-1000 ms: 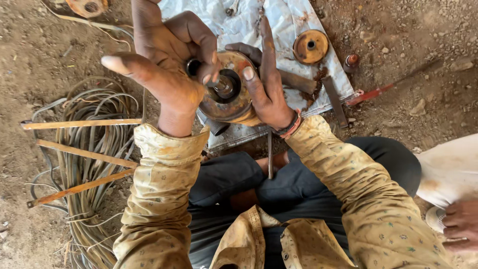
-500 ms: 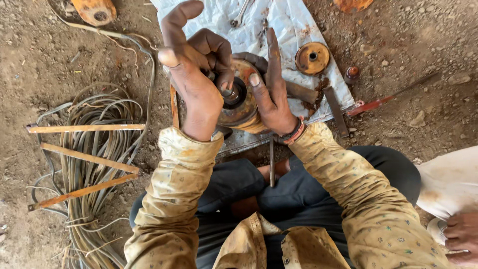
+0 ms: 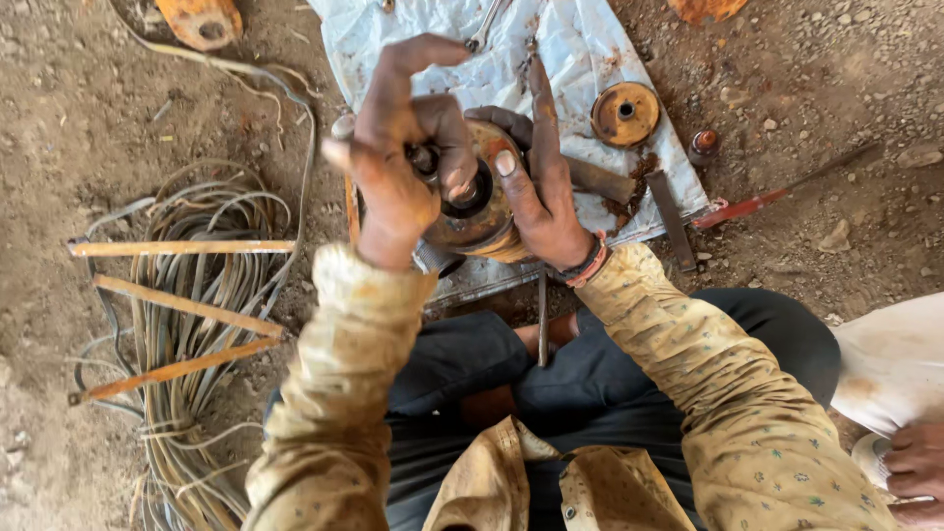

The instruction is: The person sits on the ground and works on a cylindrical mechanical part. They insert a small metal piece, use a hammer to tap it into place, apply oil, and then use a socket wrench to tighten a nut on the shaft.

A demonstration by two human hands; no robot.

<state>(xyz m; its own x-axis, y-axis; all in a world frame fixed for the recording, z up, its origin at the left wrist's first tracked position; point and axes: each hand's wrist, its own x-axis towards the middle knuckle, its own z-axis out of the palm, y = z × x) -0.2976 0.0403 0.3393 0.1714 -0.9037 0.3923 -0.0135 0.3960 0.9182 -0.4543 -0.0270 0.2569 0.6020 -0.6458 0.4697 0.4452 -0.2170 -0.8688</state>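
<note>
A: Entry, hands first. What does each hold?

B: Left hand, centre of the frame: fingers curled onto the hub of a rusty round metal part, index finger pointing up, thumb out to the left. Right hand, just right of it: thumb pressed on the part's face, fingers wrapped around its far rim, one finger straight up. Both hands grip the part.

A: Where does the part sit?

B: Held up above the person's lap, over the lower edge of a pale plastic sheet spread on the dirt.

A: On the sheet?

B: A rusty disc at upper right, lying flat. A spanner at the top edge. A flat metal bar at the sheet's right edge.

A: Off the sheet?

B: A small bottle just right of the disc. A red-handled rod further right on the ground. Coiled cable at left, with three thin orange rods across it. Another person's hand at lower right.
</note>
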